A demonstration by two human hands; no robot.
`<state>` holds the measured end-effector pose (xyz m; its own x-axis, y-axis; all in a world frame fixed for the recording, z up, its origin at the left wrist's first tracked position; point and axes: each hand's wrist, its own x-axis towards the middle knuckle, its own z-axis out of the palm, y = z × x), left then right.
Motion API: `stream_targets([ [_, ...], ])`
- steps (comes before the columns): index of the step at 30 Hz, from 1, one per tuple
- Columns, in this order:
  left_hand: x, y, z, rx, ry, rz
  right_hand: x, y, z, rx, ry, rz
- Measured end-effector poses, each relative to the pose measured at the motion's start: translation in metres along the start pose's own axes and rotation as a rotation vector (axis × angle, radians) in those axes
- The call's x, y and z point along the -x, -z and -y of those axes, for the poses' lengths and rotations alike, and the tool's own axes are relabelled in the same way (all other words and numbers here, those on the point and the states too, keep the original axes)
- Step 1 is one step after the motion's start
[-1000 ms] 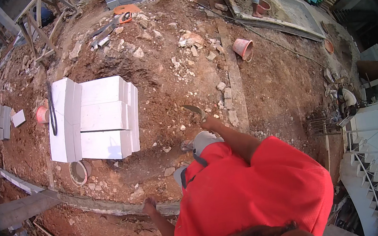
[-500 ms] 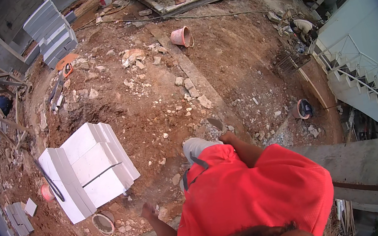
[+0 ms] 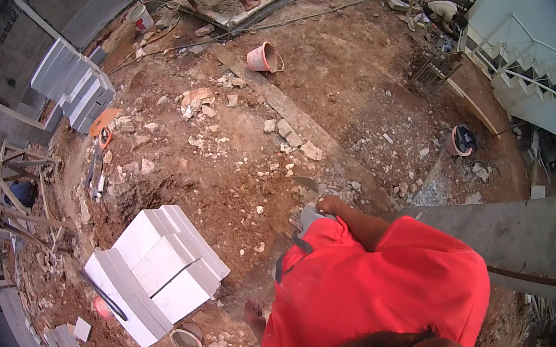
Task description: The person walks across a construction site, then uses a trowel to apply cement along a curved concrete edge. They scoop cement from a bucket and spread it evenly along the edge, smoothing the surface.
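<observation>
The right hand (image 3: 330,204) has its fingers curled shut around the handle of a trowel (image 3: 306,184), a small grey pointed metal blade jutting up and left from the fingertips over red rubble-strewn earth. The left hand (image 3: 252,315) hangs empty, fingers loosely open, near the white blocks (image 3: 157,266) to its upper left.

Construction site, white blocks (image 3: 157,270), rubble (image 3: 213,105)

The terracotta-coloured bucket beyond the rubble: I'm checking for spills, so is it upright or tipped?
Tipped. The terracotta-coloured bucket lies on its side on the red-brown dirt ground, its open mouth facing sideways.
</observation>
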<state>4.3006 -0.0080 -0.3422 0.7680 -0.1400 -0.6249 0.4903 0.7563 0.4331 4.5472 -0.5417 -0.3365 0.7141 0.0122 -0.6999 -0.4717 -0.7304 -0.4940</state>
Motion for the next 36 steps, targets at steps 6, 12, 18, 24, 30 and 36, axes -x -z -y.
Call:
stream_targets([
  [6, 0.014, -0.063, 0.016, -0.159, -0.088, -0.979, -0.048, -0.021, -0.031, 0.085, -0.116, 0.101],
  [12, 0.021, -0.111, 0.012, -0.322, -0.041, -1.028, -0.073, -0.008, -0.043, 0.433, 0.227, 0.179],
  [18, 0.006, -0.097, 0.022, -0.498, -0.049, -0.898, -0.078, 0.011, -0.056, 0.492, 0.455, 0.053],
  [24, 0.010, -0.068, 0.010, -0.168, -0.215, -0.924, -0.064, 0.011, -0.015, 0.155, -0.023, 0.159],
  [30, 0.037, -0.014, 0.025, -0.362, -0.214, -0.974, -0.025, 0.006, 0.032, 0.138, -0.094, 0.068],
  [36, 0.061, 0.019, 0.050, -0.208, -0.075, -0.904, -0.004, -0.016, 0.042, 0.214, 0.136, 0.148],
])
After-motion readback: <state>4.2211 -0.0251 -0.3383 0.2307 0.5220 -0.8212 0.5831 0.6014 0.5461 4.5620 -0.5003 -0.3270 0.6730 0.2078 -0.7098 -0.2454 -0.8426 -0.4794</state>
